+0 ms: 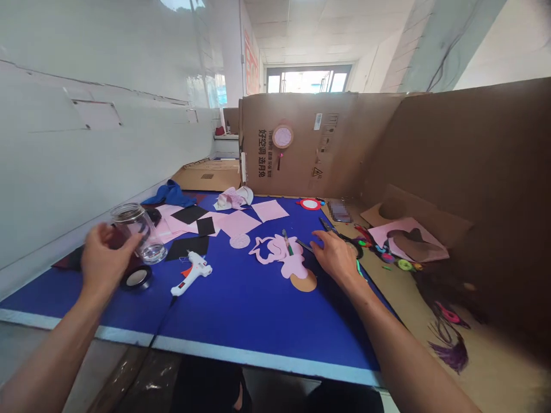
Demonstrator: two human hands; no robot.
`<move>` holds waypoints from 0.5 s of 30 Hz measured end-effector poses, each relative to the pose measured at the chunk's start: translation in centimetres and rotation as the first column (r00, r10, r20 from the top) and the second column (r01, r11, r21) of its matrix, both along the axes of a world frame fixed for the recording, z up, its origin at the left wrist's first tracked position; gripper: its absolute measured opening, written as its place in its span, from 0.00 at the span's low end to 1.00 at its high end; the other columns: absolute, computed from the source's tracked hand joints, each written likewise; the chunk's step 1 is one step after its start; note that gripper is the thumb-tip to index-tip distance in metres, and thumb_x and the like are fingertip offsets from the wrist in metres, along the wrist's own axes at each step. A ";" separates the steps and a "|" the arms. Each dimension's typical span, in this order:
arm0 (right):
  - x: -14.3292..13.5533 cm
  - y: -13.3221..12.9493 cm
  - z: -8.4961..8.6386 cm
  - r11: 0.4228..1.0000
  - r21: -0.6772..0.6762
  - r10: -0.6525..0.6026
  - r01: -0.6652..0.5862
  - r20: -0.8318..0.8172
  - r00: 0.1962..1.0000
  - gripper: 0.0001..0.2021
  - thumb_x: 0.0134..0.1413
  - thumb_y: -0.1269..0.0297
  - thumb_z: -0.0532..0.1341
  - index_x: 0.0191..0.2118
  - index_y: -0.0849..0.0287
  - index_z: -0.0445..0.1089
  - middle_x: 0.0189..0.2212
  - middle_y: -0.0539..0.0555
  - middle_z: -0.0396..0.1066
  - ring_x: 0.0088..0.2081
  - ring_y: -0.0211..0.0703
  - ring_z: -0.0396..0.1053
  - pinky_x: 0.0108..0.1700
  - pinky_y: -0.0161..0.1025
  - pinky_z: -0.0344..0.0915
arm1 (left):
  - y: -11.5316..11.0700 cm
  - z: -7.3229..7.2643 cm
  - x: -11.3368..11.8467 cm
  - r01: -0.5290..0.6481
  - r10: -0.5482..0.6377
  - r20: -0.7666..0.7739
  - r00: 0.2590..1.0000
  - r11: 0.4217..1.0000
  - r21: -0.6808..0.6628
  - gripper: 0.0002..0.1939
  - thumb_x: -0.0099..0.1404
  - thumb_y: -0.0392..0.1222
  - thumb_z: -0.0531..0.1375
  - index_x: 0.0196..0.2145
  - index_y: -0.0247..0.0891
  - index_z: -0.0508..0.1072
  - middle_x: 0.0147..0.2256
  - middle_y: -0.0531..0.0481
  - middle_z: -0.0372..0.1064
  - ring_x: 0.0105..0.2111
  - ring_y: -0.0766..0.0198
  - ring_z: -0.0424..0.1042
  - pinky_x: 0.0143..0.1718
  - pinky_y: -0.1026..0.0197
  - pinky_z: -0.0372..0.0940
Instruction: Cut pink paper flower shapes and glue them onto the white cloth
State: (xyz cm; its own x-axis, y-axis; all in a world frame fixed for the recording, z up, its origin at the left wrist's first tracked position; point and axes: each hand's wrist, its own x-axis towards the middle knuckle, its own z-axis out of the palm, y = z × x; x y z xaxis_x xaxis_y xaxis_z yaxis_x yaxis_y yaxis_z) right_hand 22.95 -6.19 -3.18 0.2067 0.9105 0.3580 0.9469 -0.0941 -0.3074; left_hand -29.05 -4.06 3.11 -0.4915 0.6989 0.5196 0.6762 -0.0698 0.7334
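Observation:
My left hand [105, 255] is beside a clear glass jar [146, 232], its thumb overlapping the jar's near side and its fingers apart to the left. A black round lid [136, 277] lies below the jar. My right hand [338, 255] hovers low over the mat's right side, palm down, thumb and fingers apart. Close to its fingertips are a thin dark stick [305, 246] and black scissors [328, 225], the latter partly covered. Left of it lie pink cutout shapes [293, 264] with a tan round piece [303, 281] and a small brush-like tool [287, 244].
A white glue gun [191, 275] with a cord rests on the blue mat [241, 321]. Pink sheets [239, 223] and black squares [189, 214] lie behind. Cardboard walls [340, 149] stand at the back and right. Tassels [450, 350] and colourful trinkets [404, 264] lie right.

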 end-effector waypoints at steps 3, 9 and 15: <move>0.0 0.1 0.3 0.998 -0.035 0.056 -0.058 -0.045 0.997 0.17 0.72 0.59 0.59 0.61 0.51 0.78 0.54 0.56 0.81 0.51 0.52 0.79 0.44 0.42 0.67 | -2.9 0.5 3.3 0.001 0.013 -0.109 0.994 0.992 0.125 0.30 0.65 0.66 0.64 0.61 0.57 0.71 0.64 0.48 0.74 0.63 0.40 0.75 0.68 0.35 0.70; -1.1 0.0 0.0 0.954 -0.147 0.248 -0.262 -0.106 0.963 0.16 0.67 0.50 0.66 0.55 0.48 0.81 0.49 0.52 0.82 0.46 0.47 0.78 0.42 0.38 0.65 | -2.0 -1.3 16.6 0.594 -0.608 -0.120 0.785 0.793 -0.135 0.16 0.63 0.52 0.66 0.47 0.48 0.81 0.50 0.47 0.82 0.49 0.45 0.81 0.53 0.42 0.78; -1.4 -0.2 -0.3 0.928 -0.221 0.282 -0.299 -0.108 0.953 0.26 0.57 0.39 0.72 0.55 0.49 0.81 0.46 0.54 0.77 0.43 0.48 0.76 0.41 0.39 0.63 | 3.5 -5.0 29.3 0.717 -0.730 -0.147 0.667 0.683 -0.140 0.10 0.66 0.35 0.64 0.43 0.43 0.82 0.46 0.44 0.82 0.46 0.49 0.81 0.50 0.48 0.75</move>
State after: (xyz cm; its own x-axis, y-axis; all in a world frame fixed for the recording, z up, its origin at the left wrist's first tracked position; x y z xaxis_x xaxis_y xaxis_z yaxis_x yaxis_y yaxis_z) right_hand 21.55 -6.42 -3.50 -0.0618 0.9904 0.1239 0.9193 0.1048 -0.3795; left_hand 0.25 -0.56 -1.88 0.2782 0.8303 0.4830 0.5497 -0.5499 0.6288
